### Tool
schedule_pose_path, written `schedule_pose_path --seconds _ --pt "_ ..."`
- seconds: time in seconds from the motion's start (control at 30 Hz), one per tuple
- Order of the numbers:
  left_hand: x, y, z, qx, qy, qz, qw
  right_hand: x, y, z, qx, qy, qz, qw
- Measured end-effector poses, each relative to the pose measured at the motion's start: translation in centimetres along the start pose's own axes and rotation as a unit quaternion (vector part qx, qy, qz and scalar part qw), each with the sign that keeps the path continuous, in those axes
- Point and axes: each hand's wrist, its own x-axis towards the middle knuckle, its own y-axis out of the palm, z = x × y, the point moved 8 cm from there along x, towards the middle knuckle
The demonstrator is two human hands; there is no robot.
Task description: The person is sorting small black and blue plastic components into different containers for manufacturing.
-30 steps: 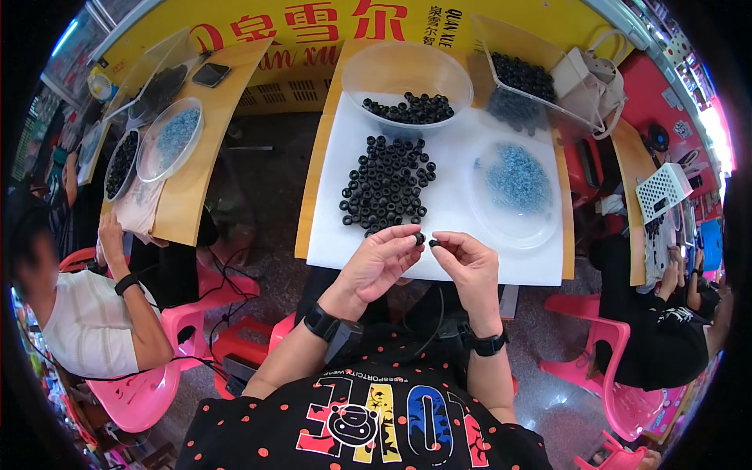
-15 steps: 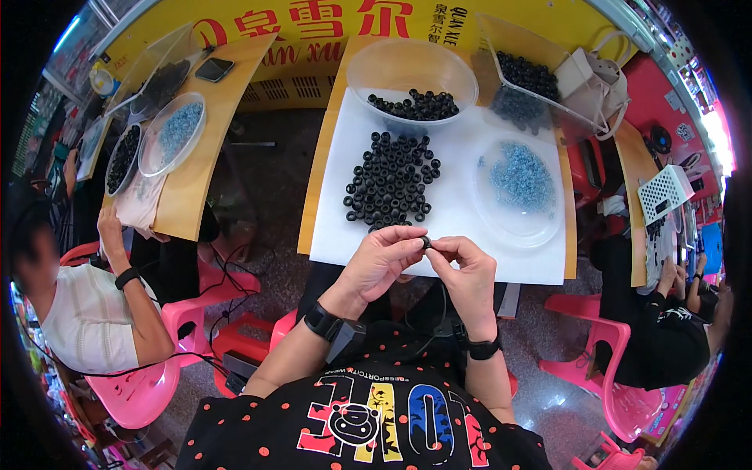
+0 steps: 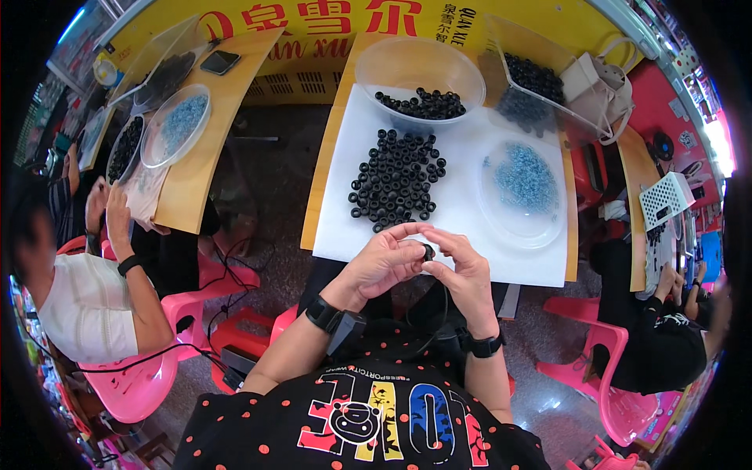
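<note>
My left hand (image 3: 381,265) is closed in a pinch on a small round black bead (image 3: 428,252), just off the near edge of the table. Close against it on the right, my right hand (image 3: 465,270) has thumb and forefinger parted on either side of the bead. Whether those fingertips touch it is hard to make out. Beyond my hands, a loose pile of thick black beads with holes (image 3: 394,178) lies on a white sheet (image 3: 462,196). To its right sits a shallow clear dish (image 3: 513,235) holding small pale-blue beads (image 3: 526,180).
A clear bowl (image 3: 368,66) with more black beads stands at the back, beside a clear bin (image 3: 583,129) of black pieces and a pale bag (image 3: 591,90). People sit on pink chairs (image 3: 141,392) at tables on both sides. Black cables (image 3: 184,348) run at my left.
My right thumb and forefinger have spread from a pinch at the bead, while my left fingers keep hold of it. The co-worker on the left has raised a hand.
</note>
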Motion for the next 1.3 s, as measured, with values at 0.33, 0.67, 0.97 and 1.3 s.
schedule_pose_path --seconds 0.33,0.67,0.97,1.3 --pt "-0.3 0.4 1.1 -0.012 0.017 -0.005 1.000 -1.2 0.5 -1.3 0.024 0.005 0.007 1.000" --pt "0.0 -0.1 2.3 -0.007 -0.029 -0.010 0.999 -0.6 0.0 -3.2 0.143 0.086 -0.011 0.986" --pt "-0.2 -1.0 1.9 -0.072 -0.059 -0.047 0.995 16.4 -14.3 3.3 0.216 0.042 -0.114 0.969" --pt "-0.9 -3.5 1.7 -0.094 -0.055 -0.084 0.990 7.8 -1.4 -2.8 -0.271 -0.072 0.059 0.958"
